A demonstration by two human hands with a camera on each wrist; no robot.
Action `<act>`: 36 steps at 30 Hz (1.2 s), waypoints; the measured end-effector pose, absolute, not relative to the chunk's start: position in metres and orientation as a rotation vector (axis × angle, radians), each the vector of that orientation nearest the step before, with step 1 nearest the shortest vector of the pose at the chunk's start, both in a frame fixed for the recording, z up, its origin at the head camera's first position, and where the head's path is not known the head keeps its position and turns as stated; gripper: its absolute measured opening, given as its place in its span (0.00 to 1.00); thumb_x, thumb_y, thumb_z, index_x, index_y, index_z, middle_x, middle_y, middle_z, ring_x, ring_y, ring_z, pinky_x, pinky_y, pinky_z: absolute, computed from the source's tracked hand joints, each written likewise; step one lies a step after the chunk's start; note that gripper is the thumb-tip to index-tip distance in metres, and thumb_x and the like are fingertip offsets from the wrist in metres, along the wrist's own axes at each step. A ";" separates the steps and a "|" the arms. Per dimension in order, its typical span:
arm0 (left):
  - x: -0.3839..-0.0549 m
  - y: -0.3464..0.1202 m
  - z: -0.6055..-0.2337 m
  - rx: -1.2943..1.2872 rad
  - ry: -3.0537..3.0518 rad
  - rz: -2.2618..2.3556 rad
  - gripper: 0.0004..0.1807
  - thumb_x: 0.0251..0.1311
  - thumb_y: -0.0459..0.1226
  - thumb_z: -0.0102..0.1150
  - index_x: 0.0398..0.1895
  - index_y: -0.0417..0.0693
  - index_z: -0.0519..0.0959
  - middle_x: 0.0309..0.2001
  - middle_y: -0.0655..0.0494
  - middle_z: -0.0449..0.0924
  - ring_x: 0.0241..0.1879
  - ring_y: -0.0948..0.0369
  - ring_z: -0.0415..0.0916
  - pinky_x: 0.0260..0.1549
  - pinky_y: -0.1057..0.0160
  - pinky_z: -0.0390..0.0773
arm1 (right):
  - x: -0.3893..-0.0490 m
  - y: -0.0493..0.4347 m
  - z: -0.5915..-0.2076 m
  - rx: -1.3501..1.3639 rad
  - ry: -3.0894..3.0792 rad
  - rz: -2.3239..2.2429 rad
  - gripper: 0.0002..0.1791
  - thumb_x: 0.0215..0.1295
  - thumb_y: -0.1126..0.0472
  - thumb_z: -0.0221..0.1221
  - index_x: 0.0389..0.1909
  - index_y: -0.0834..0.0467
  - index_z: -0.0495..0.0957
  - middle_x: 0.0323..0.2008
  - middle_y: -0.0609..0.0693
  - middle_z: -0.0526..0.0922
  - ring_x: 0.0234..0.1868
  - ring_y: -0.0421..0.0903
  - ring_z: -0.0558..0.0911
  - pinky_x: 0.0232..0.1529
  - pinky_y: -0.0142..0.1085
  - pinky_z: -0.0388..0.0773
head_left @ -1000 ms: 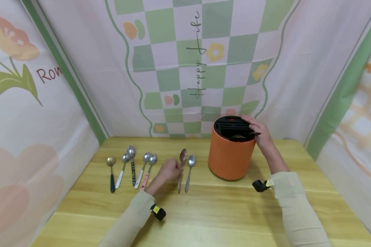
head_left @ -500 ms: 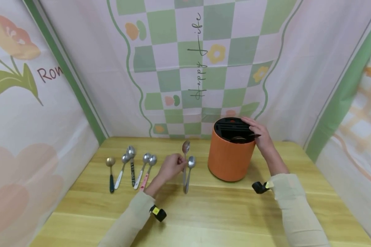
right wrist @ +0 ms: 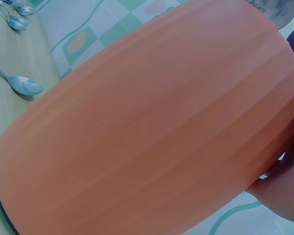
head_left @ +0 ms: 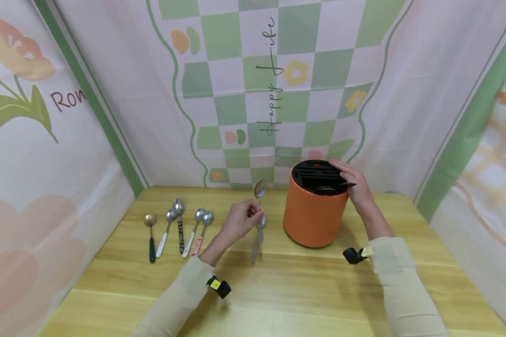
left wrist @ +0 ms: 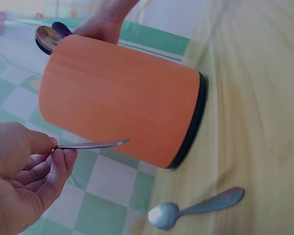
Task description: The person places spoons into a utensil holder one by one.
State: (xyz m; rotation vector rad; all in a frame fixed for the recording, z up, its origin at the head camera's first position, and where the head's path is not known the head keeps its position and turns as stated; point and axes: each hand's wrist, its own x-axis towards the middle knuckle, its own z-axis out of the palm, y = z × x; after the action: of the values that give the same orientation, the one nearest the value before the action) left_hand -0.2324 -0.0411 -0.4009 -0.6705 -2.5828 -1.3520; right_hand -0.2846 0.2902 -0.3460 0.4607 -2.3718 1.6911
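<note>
My left hand (head_left: 241,220) pinches a metal spoon (head_left: 259,188) between thumb and fingers, bowl up, above the table. In the left wrist view the held spoon's handle (left wrist: 95,145) sticks out past the fingertips, in front of the orange utensil holder (left wrist: 117,98). Beneath the hand, another metal spoon (head_left: 255,252) lies on the table. My right hand (head_left: 360,189) rests against the right side of the upright holder, its fingers extended along the black slotted top. A metal spoon (left wrist: 48,38) and a dark spoon (left wrist: 61,29) stick out of the holder.
Left of the left hand, several spoons lie in a loose row: one with a dark green handle (head_left: 152,250), a black patterned one (head_left: 181,236), a pink-handled one (head_left: 198,244) and white-handled ones. A checkered cloth (head_left: 261,107) hangs behind the wooden table (head_left: 303,290).
The left hand has lifted the spoon off the table and moved it right and upward, over the spoon still lying there. The right hand stays at the holder.
</note>
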 end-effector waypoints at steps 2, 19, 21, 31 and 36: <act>-0.232 -0.039 -0.397 -0.675 -2.565 -1.350 0.03 0.64 0.31 0.62 0.35 0.39 0.79 0.31 0.49 0.83 0.28 0.65 0.78 0.25 0.73 0.81 | -0.284 0.290 -0.345 0.465 -2.372 1.686 0.25 0.77 0.63 0.39 0.69 0.70 0.64 0.75 0.65 0.58 0.78 0.59 0.53 0.79 0.43 0.51; -0.230 -0.022 -0.374 -0.704 -2.443 -1.378 0.03 0.63 0.31 0.63 0.33 0.39 0.80 0.31 0.48 0.84 0.30 0.62 0.81 0.30 0.73 0.82 | -0.285 0.290 -0.345 0.456 -2.379 1.692 0.25 0.78 0.62 0.39 0.70 0.69 0.63 0.75 0.64 0.58 0.78 0.58 0.54 0.78 0.40 0.53; -0.231 -0.020 -0.371 -0.708 -2.439 -1.381 0.03 0.63 0.31 0.63 0.33 0.39 0.80 0.32 0.48 0.84 0.31 0.61 0.82 0.31 0.73 0.82 | -0.285 0.290 -0.346 0.458 -2.372 1.690 0.25 0.78 0.63 0.39 0.70 0.70 0.63 0.75 0.65 0.58 0.78 0.58 0.53 0.79 0.44 0.51; -0.233 -0.011 -0.355 -0.706 -2.401 -1.391 0.03 0.63 0.32 0.63 0.33 0.39 0.81 0.31 0.48 0.84 0.30 0.63 0.81 0.31 0.73 0.82 | -0.284 0.288 -0.344 0.460 -2.385 1.706 0.26 0.78 0.61 0.39 0.70 0.70 0.62 0.76 0.64 0.57 0.79 0.59 0.52 0.79 0.49 0.49; -0.235 -0.002 -0.343 -0.731 -2.380 -1.369 0.04 0.64 0.33 0.63 0.34 0.39 0.80 0.32 0.48 0.85 0.32 0.61 0.82 0.31 0.74 0.82 | -0.283 0.290 -0.344 0.458 -2.380 1.708 0.26 0.78 0.62 0.38 0.70 0.70 0.62 0.76 0.65 0.56 0.79 0.59 0.51 0.79 0.51 0.48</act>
State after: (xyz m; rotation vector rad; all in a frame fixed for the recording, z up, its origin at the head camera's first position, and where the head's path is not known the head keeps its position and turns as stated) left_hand -0.2350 -0.0025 -0.3432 -0.7313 -2.3796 -1.3690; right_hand -0.2832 0.2899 -0.3443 0.4577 -2.3798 1.7076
